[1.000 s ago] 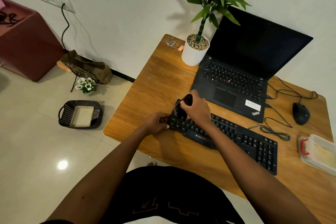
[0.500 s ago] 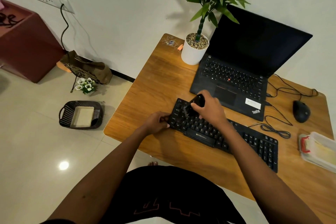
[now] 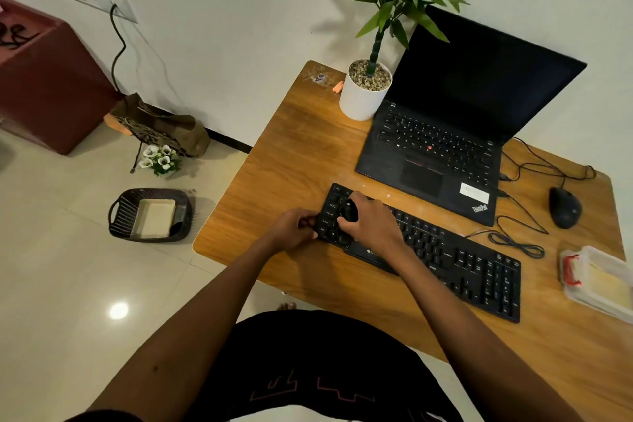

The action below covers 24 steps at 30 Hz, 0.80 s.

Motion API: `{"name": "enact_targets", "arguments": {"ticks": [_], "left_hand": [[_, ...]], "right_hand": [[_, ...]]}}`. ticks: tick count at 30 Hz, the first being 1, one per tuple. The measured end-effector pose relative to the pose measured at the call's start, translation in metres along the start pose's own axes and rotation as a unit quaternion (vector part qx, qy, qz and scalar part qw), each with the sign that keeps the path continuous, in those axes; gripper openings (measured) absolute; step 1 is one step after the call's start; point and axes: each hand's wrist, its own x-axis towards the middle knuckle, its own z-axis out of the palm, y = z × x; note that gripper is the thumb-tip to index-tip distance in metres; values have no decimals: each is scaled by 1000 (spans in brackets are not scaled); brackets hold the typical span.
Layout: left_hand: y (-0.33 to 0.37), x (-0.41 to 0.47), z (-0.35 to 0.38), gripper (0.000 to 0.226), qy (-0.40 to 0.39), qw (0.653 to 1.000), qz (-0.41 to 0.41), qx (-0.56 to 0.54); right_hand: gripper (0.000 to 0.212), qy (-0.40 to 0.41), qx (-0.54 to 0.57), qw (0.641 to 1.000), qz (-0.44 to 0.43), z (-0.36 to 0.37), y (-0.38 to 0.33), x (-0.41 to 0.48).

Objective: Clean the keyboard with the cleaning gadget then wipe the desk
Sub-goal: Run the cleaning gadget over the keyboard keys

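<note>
Two jobs are making up this task, and neither is looking finished. The desk (image 3: 301,154), the larger job, is waiting for its wipe: no cloth is showing in either hand, and a few pale specks are lying on the wood. The keyboard (image 3: 455,260) is lying across the desk's near half, just in front of the laptop (image 3: 445,147). Cleaning is going on at its left end only, so, judging by that position, most of its length is remaining to be done.

The desk is showing warm, grained wood with rounded corners and a light sheen. The laptop is standing open, matt black and flat. The keyboard is stretching out as a long black plastic slab, its raised keys leaving narrow gaps of the kind that trap dust.

The left hand (image 3: 294,228) is gripping the keyboard's left edge, fingers curled together on it, steadying it. The right hand (image 3: 373,226) is wrapping its fingers round the cleaning gadget (image 3: 349,212) and pressing it onto the left-hand keys. The gadget is looking small, dark and rounded; whether its working end is a brush or a pad is hard to tell, since the hand is covering it.
</note>
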Motion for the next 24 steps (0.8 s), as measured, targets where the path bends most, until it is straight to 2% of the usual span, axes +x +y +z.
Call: {"name": "enact_targets", "arguments": {"ticks": [8, 10, 12, 14, 17, 21, 24], "left_hand": [[-4, 2, 2, 42, 3, 1000, -4, -11], [-5, 2, 3, 41, 4, 1000, -6, -11], [-8, 3, 4, 37, 15, 1000, -22, -16], [-8, 4, 5, 35, 22, 999, -30, -16], [-9, 5, 7, 44, 26, 999, -21, -20], [-11, 4, 7, 45, 30, 999, -28, -20], [-13, 0, 8, 43, 39, 999, -27, -11]], "right_hand": [[41, 5, -12, 998, -61, 7, -6, 8], [37, -8, 33, 997, -70, 5, -5, 7], [36, -20, 136, 988, -67, -1, -3, 8], [35, -7, 164, 984, -66, -10, 1, 9], [29, 9, 80, 994, -74, -27, 14, 13], [37, -64, -19, 996, -66, -35, 21, 11], [45, -99, -38, 990, -89, -23, 5, 7]]}}
